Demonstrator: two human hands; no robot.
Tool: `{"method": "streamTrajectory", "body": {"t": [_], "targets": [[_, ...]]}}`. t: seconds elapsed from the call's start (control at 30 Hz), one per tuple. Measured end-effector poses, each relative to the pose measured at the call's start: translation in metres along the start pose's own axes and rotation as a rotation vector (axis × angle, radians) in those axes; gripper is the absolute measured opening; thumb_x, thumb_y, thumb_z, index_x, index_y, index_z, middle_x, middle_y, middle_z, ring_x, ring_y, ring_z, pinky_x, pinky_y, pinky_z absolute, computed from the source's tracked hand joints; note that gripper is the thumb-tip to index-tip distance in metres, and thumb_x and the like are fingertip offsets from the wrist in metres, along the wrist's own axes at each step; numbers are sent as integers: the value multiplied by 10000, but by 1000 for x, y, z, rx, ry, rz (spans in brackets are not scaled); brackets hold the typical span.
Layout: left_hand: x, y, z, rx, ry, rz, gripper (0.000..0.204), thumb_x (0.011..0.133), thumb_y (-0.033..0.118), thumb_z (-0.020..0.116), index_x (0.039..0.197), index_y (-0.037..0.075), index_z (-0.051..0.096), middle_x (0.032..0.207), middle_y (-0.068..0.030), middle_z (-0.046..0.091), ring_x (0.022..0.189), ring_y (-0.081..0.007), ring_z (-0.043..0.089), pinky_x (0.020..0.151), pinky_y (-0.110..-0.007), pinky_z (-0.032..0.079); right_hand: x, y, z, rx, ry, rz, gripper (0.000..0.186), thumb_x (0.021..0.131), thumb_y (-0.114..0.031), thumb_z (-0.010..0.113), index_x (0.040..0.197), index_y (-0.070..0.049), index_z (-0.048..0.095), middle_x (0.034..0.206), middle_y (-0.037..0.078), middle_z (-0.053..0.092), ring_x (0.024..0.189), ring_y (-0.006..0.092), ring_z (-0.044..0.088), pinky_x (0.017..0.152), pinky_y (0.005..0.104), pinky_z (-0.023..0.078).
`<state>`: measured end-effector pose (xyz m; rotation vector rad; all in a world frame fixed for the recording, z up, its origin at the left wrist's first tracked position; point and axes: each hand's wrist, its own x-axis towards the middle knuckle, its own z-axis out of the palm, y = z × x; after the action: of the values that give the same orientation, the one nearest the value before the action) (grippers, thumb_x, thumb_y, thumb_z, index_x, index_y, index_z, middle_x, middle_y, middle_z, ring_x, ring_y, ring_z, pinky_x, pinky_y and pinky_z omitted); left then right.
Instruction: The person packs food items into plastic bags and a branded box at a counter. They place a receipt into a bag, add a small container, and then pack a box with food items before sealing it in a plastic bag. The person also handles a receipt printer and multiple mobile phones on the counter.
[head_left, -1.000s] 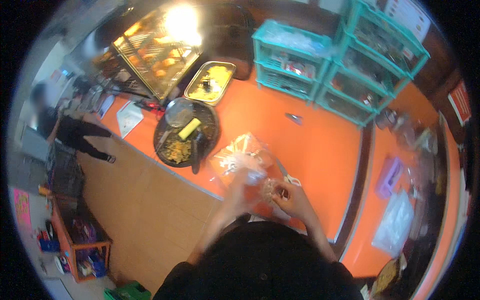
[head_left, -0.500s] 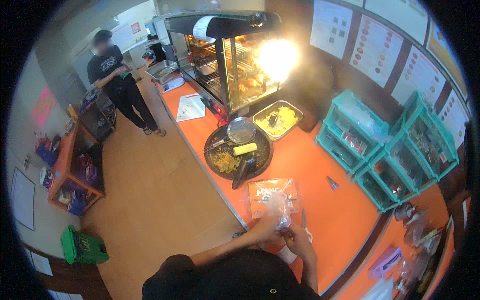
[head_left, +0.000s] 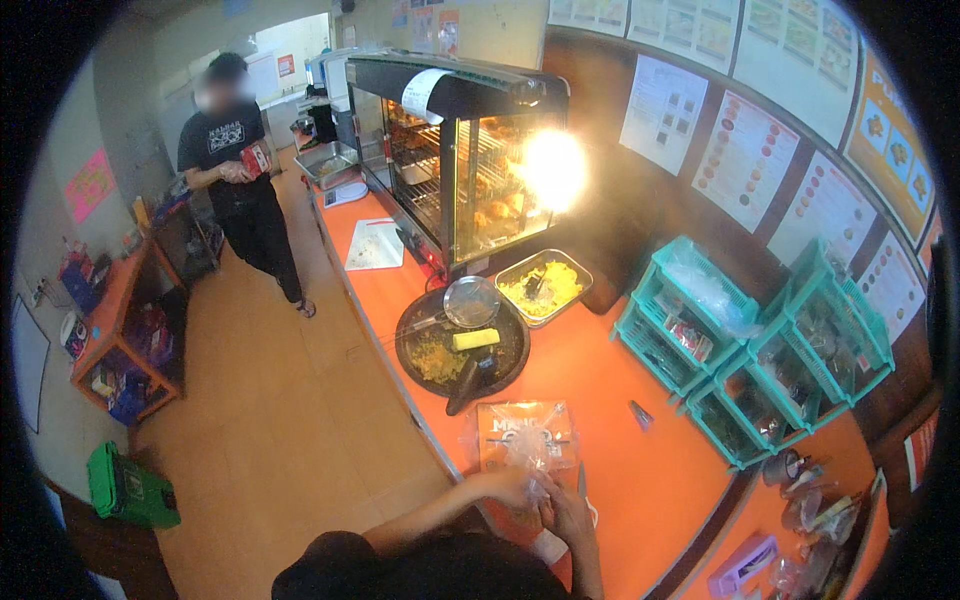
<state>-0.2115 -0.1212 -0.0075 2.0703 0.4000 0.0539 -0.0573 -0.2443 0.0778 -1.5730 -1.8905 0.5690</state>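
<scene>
Both of my hands are close together at the near edge of the orange counter. My left hand (head_left: 508,487) and my right hand (head_left: 568,513) grip a crumpled clear plastic bag (head_left: 527,447) between their fingers. What the bag contains, if anything, cannot be made out. Just beyond it, an orange flat packet (head_left: 496,420) in clear wrap lies on the counter. White paper-like material (head_left: 549,547) shows partly below my hands. Farther off sits a dark round stone mortar (head_left: 412,352) with a black pestle (head_left: 464,388), a yellow block (head_left: 475,340) and a round strainer (head_left: 472,301).
A metal tray (head_left: 575,309) of yellow food stands by a lit glass food warmer (head_left: 455,190). Teal stacked baskets (head_left: 735,420) fill the right side. A metal cone nozzle (head_left: 640,414) lies alone. At far left a co-worker (head_left: 235,200) holds a red pack; a green bin (head_left: 135,490) stands below.
My view has tilted up somewhat. My hands keep hold of the plastic bag, now spread wider over the orange packet. The co-worker has come nearer, a red pack now visible in hand.
</scene>
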Motion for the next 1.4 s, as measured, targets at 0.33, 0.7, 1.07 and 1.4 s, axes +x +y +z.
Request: {"method": "streamTrajectory", "body": {"t": [0.33,0.7,1.07,1.4], "targets": [[-20,31,35,-602,561,14,364,881,241,676,1170,22,647,1092,-71,682,995,-228,633,883,-378,505,-10,48,41,286,182,35,394,832,-158,681,1202,-48,603,1133,170,641,1063,352,634,900,429,511],[-22,20,23,-1640,376,-84,505,981,337,409,1368,19,476,1274,-159,593,1159,-291,561,990,-415,441,-18,77,71,352,307,218,454,940,-336,615,1323,-102,547,1236,178,576,1130,362,585,948,437,481],[-10,12,33,-1300,494,-174,673,873,366,499,1425,-9,412,1447,-167,486,1131,-237,580,849,-349,494,-76,132,-29,498,249,450,262,957,-267,619,1172,-131,683,1152,109,571,1122,228,541,935,365,475],[-27,22,47,-728,675,-321,454,917,125,468,1335,-40,536,1323,-171,589,1072,-213,616,814,-315,510,-182,348,-384,-535,1254,769,178,790,-104,637,898,7,726,871,222,703,806,339,699,737,407,535]]}}
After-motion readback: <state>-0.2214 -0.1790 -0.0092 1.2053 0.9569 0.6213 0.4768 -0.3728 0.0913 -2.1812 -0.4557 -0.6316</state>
